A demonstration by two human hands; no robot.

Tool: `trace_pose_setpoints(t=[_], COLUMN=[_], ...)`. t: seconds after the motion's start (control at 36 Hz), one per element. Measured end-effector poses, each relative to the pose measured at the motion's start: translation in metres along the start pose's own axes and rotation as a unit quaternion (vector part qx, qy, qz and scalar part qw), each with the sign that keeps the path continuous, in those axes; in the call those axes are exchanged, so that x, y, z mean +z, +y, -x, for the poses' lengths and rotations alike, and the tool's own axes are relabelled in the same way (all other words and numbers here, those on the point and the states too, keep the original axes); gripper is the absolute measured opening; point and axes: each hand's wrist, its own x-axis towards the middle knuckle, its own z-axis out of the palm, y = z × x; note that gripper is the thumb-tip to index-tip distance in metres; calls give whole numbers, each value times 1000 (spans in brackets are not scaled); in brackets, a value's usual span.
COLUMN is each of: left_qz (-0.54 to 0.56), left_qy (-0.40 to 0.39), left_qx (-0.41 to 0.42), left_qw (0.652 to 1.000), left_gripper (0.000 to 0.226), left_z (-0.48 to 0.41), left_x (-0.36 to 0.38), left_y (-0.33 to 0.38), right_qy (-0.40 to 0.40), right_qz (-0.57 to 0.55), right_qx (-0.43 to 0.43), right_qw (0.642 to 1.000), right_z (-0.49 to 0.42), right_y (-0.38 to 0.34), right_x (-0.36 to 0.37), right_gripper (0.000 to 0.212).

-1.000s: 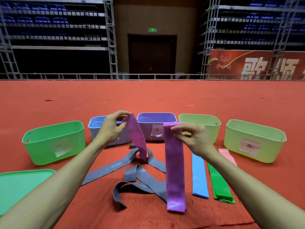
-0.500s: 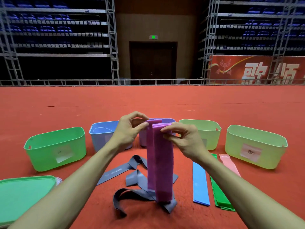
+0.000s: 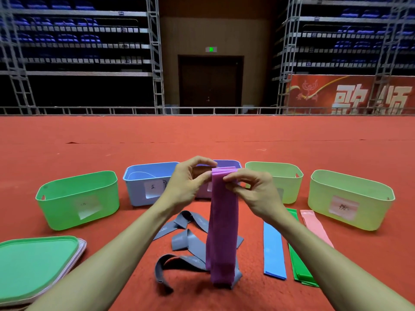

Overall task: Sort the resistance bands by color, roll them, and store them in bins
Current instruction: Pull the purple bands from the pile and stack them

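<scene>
Purple resistance bands (image 3: 222, 232) hang stacked together in front of me, lower ends touching the carpet. My left hand (image 3: 186, 185) and my right hand (image 3: 253, 191) pinch their top edges from either side. Grey bands (image 3: 188, 241) lie tangled on the carpet behind and below them. To the right lie a blue band (image 3: 274, 250), green bands (image 3: 298, 265) and a pink band (image 3: 314, 225), all flat. Behind my hands stands the purple bin (image 3: 233, 163), mostly hidden.
A row of open bins stands on the red carpet: green bin (image 3: 76, 198), blue bin (image 3: 146, 182), pale green bin (image 3: 276, 178), yellow-green bin (image 3: 350, 198). Stacked lids (image 3: 33, 268) lie at the near left. Railings and empty stands lie far behind.
My hands came together, bringing two separate purple bands into one aligned stack. The stack now hangs centred, its tops pinched between both hands.
</scene>
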Motion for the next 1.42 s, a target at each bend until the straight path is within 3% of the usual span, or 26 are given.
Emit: trace_pose_setpoints(t=[0.33, 0.5, 0.58, 0.75, 1.0, 1.14, 1.42], left_qz=[-6, 60, 14, 0, -16, -42, -61], left_qy=[8, 13, 31, 80, 79, 69, 62], left_qx=[6, -16, 1, 26, 37, 38, 63], left_qw=[1000, 998, 999, 996, 996, 996, 994], left_gripper=[22, 15, 29, 25, 32, 31, 31], left_z=[9, 13, 15, 15, 14, 11, 4], left_x=[5, 6, 12, 17, 20, 18, 19], left_y=[3, 3, 3, 2, 5, 4, 11], right_qy=[-1, -6, -14, -1, 37, 14, 4], right_qz=[31, 56, 61, 35, 42, 57, -49], right_qx=[-21, -32, -30, -15, -11, -19, 9], right_qw=[999, 998, 998, 999, 998, 998, 999], right_z=[3, 3, 3, 6, 9, 7, 7], right_y=[-3, -1, 1, 1, 8, 7, 8], right_x=[-1, -2, -1, 2, -2, -6, -3], right_gripper=[28, 19, 15, 16, 22, 28, 29])
